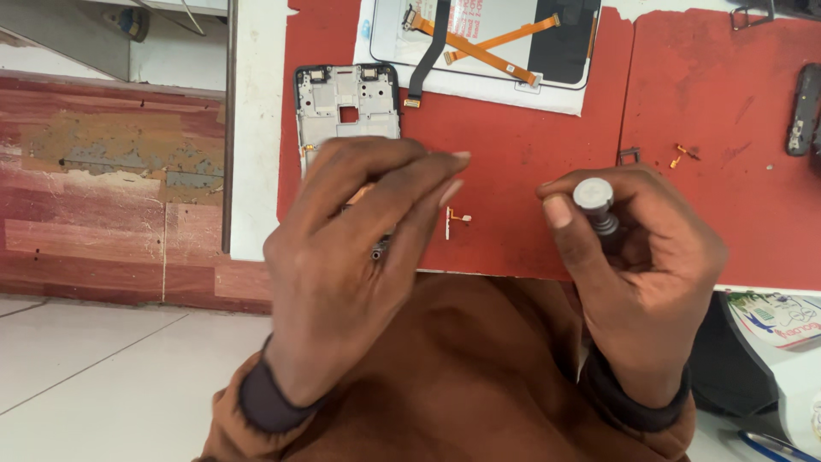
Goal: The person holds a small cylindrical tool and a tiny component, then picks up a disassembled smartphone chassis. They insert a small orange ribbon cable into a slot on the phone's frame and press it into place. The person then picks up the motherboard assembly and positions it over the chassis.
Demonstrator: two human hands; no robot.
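Brown sleeves and dark cuffs, lowest in view.

Left hand [359,248]: lies over the lower half of the grey phone frame [348,103], fingers stretched forward and close together, pressing on it; what sits under the palm is hidden.

Right hand [637,257]: fingers curled shut around a screwdriver [596,205], upright, its round grey cap toward the camera, thumb just beside the cap.

Red mat [513,145]: carries the frame at its left edge; a small orange flex part [456,220] lies between the hands.

White tray [560,96], far edge: holds a display panel [556,43] with orange ribbon cables [479,47] and one black cable.

Second red mat [727,103], right: small orange part [682,155], dark component [804,109] at the edge.
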